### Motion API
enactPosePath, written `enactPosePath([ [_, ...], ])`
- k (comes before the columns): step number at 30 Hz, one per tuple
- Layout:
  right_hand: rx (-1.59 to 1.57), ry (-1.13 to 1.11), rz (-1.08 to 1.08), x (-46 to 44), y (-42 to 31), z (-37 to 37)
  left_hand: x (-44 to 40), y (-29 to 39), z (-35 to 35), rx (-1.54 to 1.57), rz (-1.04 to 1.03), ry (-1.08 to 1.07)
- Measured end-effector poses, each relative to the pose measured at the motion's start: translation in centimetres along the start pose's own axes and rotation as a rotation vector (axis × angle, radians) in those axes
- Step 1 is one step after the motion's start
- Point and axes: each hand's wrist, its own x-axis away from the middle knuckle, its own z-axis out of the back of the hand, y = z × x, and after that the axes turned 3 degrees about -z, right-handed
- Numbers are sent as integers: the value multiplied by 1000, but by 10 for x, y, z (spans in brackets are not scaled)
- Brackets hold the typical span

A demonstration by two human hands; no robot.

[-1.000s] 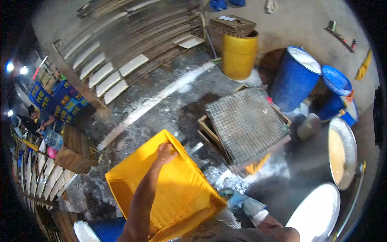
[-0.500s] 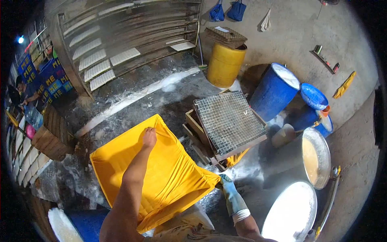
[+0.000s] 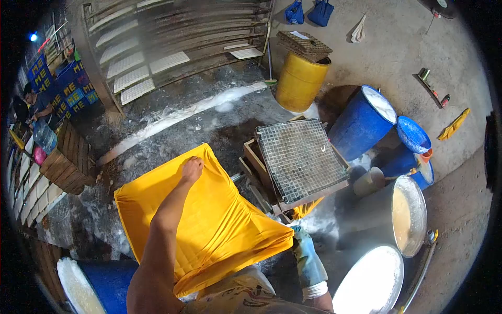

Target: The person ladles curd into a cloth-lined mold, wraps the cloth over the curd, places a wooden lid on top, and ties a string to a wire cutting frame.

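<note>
A yellow cloth [image 3: 209, 209] is draped over a square shape in front of me, with soft grid-like ridges showing through it. My left hand [image 3: 193, 170], bare, is closed on the cloth near its far corner; the fingertips are hidden. At the near right corner, my right hand [image 3: 304, 246] wears a blue-green glove and grips the gathered cloth edge. Just beyond that corner stands a stack of wooden frames topped by a wire-mesh grid [image 3: 300, 157], with more yellow cloth [image 3: 307, 209] hanging out low down.
Blue barrels [image 3: 361, 123] and large metal vats [image 3: 374, 280] with pale contents line the right side. A yellow barrel [image 3: 302, 83] and a rack [image 3: 183, 36] with white trays stand behind. Another person [image 3: 39, 102] is at far left, near blue crates [image 3: 39, 73]. The floor looks wet.
My view has shifted slightly. My left hand has moved a little toward the cloth's far edge, and my right hand has moved slightly right with the corner still in it.
</note>
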Motion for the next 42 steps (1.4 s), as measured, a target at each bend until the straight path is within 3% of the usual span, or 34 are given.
enactPosePath([
  [1,19,-13,-12,-1,-1,-4,1,6,12,-4,6,-2],
  [5,58,45,-50,11,-5,-21,-29,36,35,37,-24,367],
  [7,21,106,-168,7,15,2,-59,58,40,121,-34,173],
  [8,28,80,-154,18,5,-16,-74,68,32,127,-24,176],
  [9,89,146,-200,20,6,-13,-87,81,23,25,-95,29],
  [10,76,85,-177,20,15,-5,-96,87,11,-75,-168,-118],
  [11,61,26,-153,18,21,1,-101,88,-10,-62,-161,-110],
  [13,-118,76,-165,32,7,-25,-116,94,-63,-466,-76,-465],
  [14,-10,95,-252,35,0,-18,-123,102,-82,-595,-60,-586],
  [17,35,191,-188,51,-15,-41,-130,100,-123,-747,58,-787],
  [19,-13,213,-196,51,2,-18,-127,78,-152,-823,87,-880],
  [21,-86,268,-239,55,-9,-32,-144,44,-178,-435,44,-496],
  [23,-122,216,-270,62,-36,-61,-159,48,-119,-322,-8,-414],
  [24,-91,156,-286,60,-29,-51,-174,40,-113,-187,143,-163],
  [26,-50,133,-345,60,-16,-35,-191,7,-80,535,492,102],
  [28,147,20,-288,67,-25,-53,-168,-43,-20,1443,651,173],
  [29,271,-121,-248,62,-12,-45,-148,-52,19,1756,605,234],
  [31,372,-419,-185,43,25,-26,-98,-42,87,1830,703,586],
  [33,413,-693,-126,29,57,-29,-37,-180,87,1917,278,557],
  [34,455,-767,-112,32,56,-58,-3,-200,114,1043,314,610],
  [36,489,-828,-179,38,45,-122,59,-240,165,790,329,651],
  [38,380,-734,-581,56,40,-171,108,-226,219,1422,362,787],
  [39,382,-740,-591,57,45,-184,135,-208,251,1430,403,880],
  [41,466,-787,-658,56,51,-213,182,-223,284,1280,434,847],
  [42,574,-753,-652,52,64,-217,188,-192,297,1183,682,1029],
])
